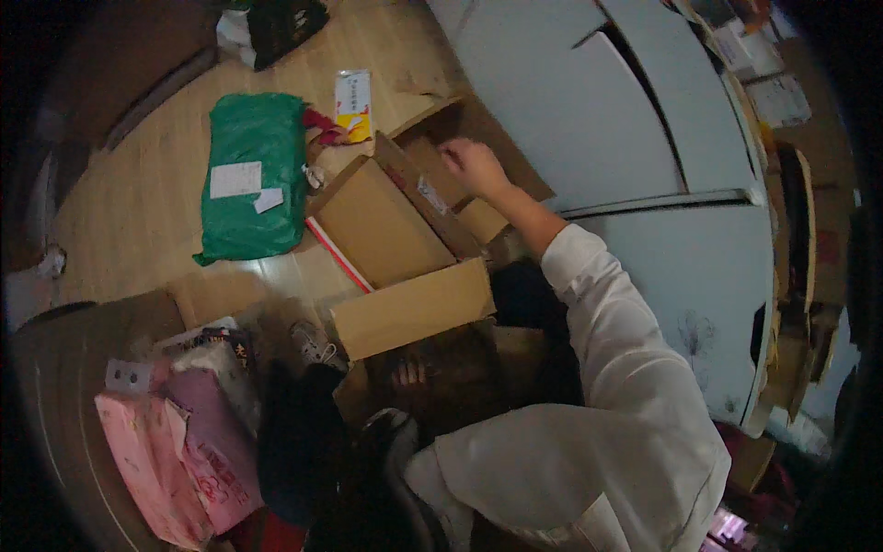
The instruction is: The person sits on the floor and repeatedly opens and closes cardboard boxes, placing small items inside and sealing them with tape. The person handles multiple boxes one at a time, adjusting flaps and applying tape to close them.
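Note:
An open cardboard box with a red-and-white edge strip lies tilted on the floor before me. Over a second open carton just behind it, my right hand has its fingers curled near a flap; whether they grip it is blurred. Below the near flap, fingertips that look like my left hand show dimly in shadow, the rest hidden. A green plastic-wrapped parcel with white labels lies left of the boxes.
A yellow-and-white printed packet lies beyond the boxes. Pale cabinet doors stand at the right. Pink bags are at the lower left, near a shoe. A dark bag sits at the top.

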`<state>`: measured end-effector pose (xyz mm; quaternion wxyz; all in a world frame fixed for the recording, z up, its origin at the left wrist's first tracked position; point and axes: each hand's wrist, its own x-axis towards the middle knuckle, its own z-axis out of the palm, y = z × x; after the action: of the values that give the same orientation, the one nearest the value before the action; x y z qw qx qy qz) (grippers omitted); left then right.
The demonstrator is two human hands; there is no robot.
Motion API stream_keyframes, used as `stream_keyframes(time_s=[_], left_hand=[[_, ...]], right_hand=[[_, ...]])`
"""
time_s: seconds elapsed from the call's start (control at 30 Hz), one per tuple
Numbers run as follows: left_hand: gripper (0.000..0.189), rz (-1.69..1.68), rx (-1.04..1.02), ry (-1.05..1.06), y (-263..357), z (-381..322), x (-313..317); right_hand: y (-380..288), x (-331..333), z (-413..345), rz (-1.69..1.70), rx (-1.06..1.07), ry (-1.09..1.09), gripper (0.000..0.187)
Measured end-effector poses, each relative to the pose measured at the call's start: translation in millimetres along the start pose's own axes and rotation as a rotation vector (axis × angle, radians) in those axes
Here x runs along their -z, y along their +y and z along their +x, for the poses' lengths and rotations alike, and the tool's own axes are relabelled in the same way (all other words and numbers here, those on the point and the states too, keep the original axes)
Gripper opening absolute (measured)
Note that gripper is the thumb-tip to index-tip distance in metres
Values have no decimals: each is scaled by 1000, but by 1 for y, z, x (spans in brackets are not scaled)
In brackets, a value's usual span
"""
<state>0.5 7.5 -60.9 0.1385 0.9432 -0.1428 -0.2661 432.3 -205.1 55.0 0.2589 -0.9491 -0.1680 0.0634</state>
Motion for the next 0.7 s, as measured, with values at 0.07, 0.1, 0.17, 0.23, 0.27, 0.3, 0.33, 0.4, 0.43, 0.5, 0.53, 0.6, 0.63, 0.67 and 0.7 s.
stream_keyframes(time_s=[0.07, 0.1, 0.17, 0.23, 0.27, 0.3, 0.33, 0.4, 0.43, 0.5, 0.53, 0.6, 0.63, 0.67, 0.7], left_hand=[[112, 21, -8, -21, 0, 5, 7], [112, 32, 0, -42, 0, 8, 12], [112, 45, 2, -88, 4, 14, 25], [113, 48, 14, -167, 7, 26, 41], [113, 29, 14, -213, 7, 34, 50], [113, -71, 30, -245, 8, 45, 59], [114, -19, 15, -302, 7, 59, 69], [116, -140, -8, -370, 1, 85, 94], [117, -201, -20, -407, -4, 85, 108], [90, -732, -264, -381, -6, 90, 144], [81, -861, -288, -338, -1, 87, 162], [65, -1149, -167, -349, 7, 79, 206], [58, -1308, -14, -404, 11, 74, 230], [52, -1506, 72, -463, 17, 72, 251], [54, -1492, 135, -204, 23, 74, 270]], right_hand=[[26, 4, -40, -60, -112, -241, 41], [35, 3, -64, -90, -136, -423, 54], [47, -5, -104, -117, 213, -453, 59], [49, -23, -126, 17, 105, -449, 50], [46, -35, -130, 56, 35, -468, 45], [43, -46, -128, 11, -48, -443, 41], [38, -55, -123, -53, -125, -417, 36], [30, -57, -109, -149, -179, -391, 28], [26, -50, -104, -184, -161, -393, 25], [14, -20, -92, -270, -81, -343, 21], [6, 1, -91, -316, -25, -303, 20], [-16, 45, -96, -325, 36, -148, 21], [-30, 65, -104, -286, 43, -36, 22], [-47, 83, -114, -244, 52, 71, 23], [-64, 98, -123, -228, 33, 123, 24]])
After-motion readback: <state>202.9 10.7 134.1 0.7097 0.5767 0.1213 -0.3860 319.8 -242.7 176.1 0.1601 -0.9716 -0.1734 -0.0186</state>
